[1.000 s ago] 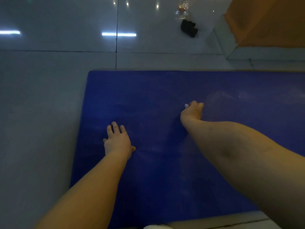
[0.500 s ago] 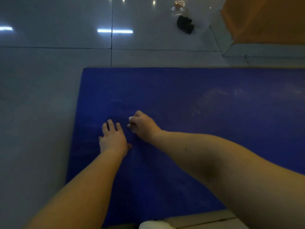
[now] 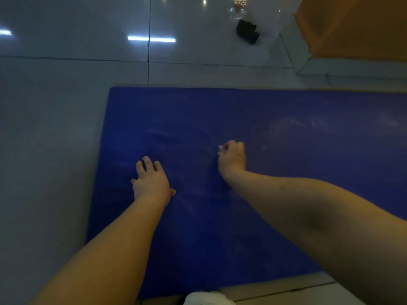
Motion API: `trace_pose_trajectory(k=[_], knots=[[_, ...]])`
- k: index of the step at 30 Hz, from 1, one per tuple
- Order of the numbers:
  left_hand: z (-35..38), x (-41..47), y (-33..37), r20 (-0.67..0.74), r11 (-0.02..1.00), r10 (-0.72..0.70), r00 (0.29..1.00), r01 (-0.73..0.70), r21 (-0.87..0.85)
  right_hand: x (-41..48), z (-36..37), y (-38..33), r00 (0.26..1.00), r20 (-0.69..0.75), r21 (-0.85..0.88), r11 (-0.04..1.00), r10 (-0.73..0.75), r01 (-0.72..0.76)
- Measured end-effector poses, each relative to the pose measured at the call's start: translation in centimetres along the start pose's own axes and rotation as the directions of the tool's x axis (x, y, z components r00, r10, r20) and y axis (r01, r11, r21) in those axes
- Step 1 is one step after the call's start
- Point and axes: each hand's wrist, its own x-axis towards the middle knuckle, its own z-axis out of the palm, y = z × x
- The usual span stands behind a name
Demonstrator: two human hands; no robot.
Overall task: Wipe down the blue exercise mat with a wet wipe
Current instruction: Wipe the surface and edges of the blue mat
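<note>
Head view: the blue exercise mat [image 3: 242, 227] fills the middle and lower right of the frame, lying flat on the grey tiled floor [image 3: 55, 128]. Its long axis runs left to right across the picture. The short left edge shows in full at centre left, while the other end runs out past the right border.

My left hand [image 3: 152, 181] lies palm down on the mat near that left edge, fingers straight and spread, holding nothing; I take it to be bracing me. My right hand [image 3: 232, 156] sits just right of centre, fingers curled round a wet wipe [image 3: 221, 148], of which only a small white scrap shows at the knuckles, pressed to the mat.

A pale damp sheen [image 3: 293, 126] shows on the mat toward the upper right. Most of the mat's length lies rightward of both hands, and the right hand is the nearer one to it, so I judge the coming strokes should follow the long axis that way.

A small black object [image 3: 246, 31] sits on the tiles at the top, and something white [image 3: 207, 299] pokes in at the bottom edge; I cannot tell what either is.
</note>
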Motion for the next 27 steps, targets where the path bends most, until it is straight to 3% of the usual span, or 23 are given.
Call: trace_pose_trajectory(k=[2, 4, 9, 11, 12, 13, 15, 17, 19, 21, 24, 27], knots=[[-0.1, -0.1, 0.0, 0.007, 1.0, -0.001, 1.0, 0.001, -0.007, -3.3, 2.1, -1.7, 0.986, 0.079, 0.037, 0.988, -0.15, 0.147], [-0.2, -0.1, 0.1, 0.006, 1.0, -0.006, 1.0, 0.006, -0.014, -6.9, 4.2, -2.7, 0.922, 0.191, 0.089, 0.941, -0.337, 0.326], [-0.1, -0.1, 0.0, 0.004, 1.0, -0.007, 1.0, 0.007, -0.005, -9.5, 4.9, -1.6, 0.627, 0.337, 0.129, 0.694, -0.702, 0.708], [0.0, -0.1, -0.1, 0.02, 1.0, -0.009, 1.0, 0.009, -0.025, -7.0, 3.1, -0.6, 0.471, 0.427, 0.087, 0.554, -0.772, 0.828], [-0.1, -0.1, -0.1, 0.022, 1.0, -0.007, 1.0, 0.007, -0.029, -5.0, 2.2, 0.1, 0.444, 0.46, 0.027, 0.512, -0.769, 0.859], [-0.1, -0.1, -0.1, 0.021, 1.0, -0.002, 1.0, 0.003, -0.028, -3.0, 1.1, 0.9, 0.474, 0.449, -0.046, 0.51, -0.758, 0.859], [0.0, -0.2, -0.1, 0.016, 1.0, 0.004, 1.0, -0.003, -0.023, 0.9, -0.5, 2.6, 0.672, 0.278, -0.187, 0.647, -0.687, 0.739], [0.0, -0.1, -0.1, 0.017, 1.0, 0.003, 1.0, -0.002, -0.021, 3.2, -2.0, 3.9, 0.891, 0.078, -0.272, 0.85, -0.447, 0.45], [-0.1, 0.0, 0.0, 0.02, 1.0, -0.003, 1.0, 0.004, -0.019, 3.4, -2.2, 4.0, 0.969, -0.012, -0.334, 0.915, -0.247, 0.228], [-0.1, 0.1, 0.1, 0.018, 1.0, -0.004, 1.0, 0.004, -0.026, 1.7, -1.5, 3.1, 0.976, -0.01, -0.311, 0.928, -0.219, 0.205], [-0.1, 0.2, 0.3, 0.012, 0.999, -0.009, 1.0, 0.009, -0.044, -2.2, 0.3, 2.8, 0.928, 0.068, -0.2, 0.906, -0.366, 0.372], [-0.1, 0.3, 0.3, 0.018, 0.999, -0.007, 1.0, 0.008, -0.054, -7.1, 1.2, 4.4, 0.743, 0.251, -0.071, 0.754, -0.62, 0.653]])
